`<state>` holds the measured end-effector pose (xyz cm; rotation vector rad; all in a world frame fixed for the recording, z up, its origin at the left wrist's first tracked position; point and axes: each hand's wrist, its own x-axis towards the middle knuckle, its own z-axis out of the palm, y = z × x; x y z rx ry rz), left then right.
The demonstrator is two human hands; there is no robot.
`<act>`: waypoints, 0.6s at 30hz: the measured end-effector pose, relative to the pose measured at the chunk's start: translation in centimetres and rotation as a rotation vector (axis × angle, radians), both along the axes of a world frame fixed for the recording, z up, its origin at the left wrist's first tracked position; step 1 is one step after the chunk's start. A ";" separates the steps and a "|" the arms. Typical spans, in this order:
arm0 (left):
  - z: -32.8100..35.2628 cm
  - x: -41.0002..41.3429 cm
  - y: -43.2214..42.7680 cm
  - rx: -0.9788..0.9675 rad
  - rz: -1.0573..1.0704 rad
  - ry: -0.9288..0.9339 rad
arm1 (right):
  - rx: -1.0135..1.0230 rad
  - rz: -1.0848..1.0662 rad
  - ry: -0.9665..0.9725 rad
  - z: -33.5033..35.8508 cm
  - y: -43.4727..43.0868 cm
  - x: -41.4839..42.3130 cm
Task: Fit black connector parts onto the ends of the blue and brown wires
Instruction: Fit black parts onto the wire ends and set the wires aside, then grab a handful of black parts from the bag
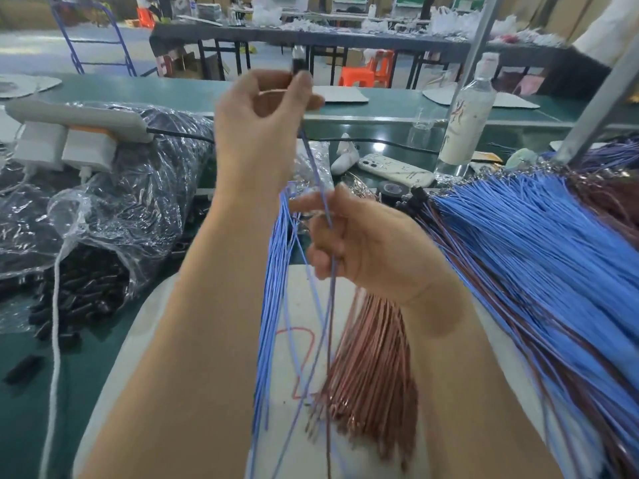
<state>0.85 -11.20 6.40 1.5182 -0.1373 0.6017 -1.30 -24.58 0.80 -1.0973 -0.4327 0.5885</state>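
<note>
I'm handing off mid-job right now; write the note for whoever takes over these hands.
Left hand: raised, pinching a black connector on a blue-brown wire pair.
Right hand: gripping that pair lower down; loose blue wires and brown wires hang below it.
Spare connectors: in and by the plastic bag, left.
Done: this connector looks fitted, though blurred.
Left: the hanging wires.

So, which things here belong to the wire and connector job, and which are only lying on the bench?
Job: black connector in the left hand; blue wires and brown wires in the right hand; bag of black parts; wire pile.
Lying about: phone; bottle; tape roll; power strip.
</note>
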 end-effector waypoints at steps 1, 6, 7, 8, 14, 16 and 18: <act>1.3 0.3 -0.6 -0.088 -0.036 -0.006 | -0.033 -0.019 -0.060 1.2 -1.5 -0.6; 3.3 2.0 -6.8 -0.499 -0.207 0.096 | -0.679 -0.612 -0.356 6.1 -9.5 -4.3; 2.8 2.4 -8.4 -0.539 -0.241 0.149 | -0.839 -0.746 -0.409 6.2 -10.8 -4.7; 2.0 2.8 -10.1 -0.546 -0.276 0.203 | -0.991 -0.848 -0.447 5.9 -12.1 -4.7; -7.8 4.0 -18.2 0.000 -0.479 0.667 | -1.556 -1.022 -0.260 -2.6 -14.7 -2.5; -10.9 4.0 -19.3 0.227 -0.422 0.718 | -1.628 -1.054 -0.230 -5.1 -14.3 -2.1; -12.1 4.0 -19.5 0.487 -0.320 0.642 | -1.629 -1.099 -0.221 -6.0 -14.0 -1.9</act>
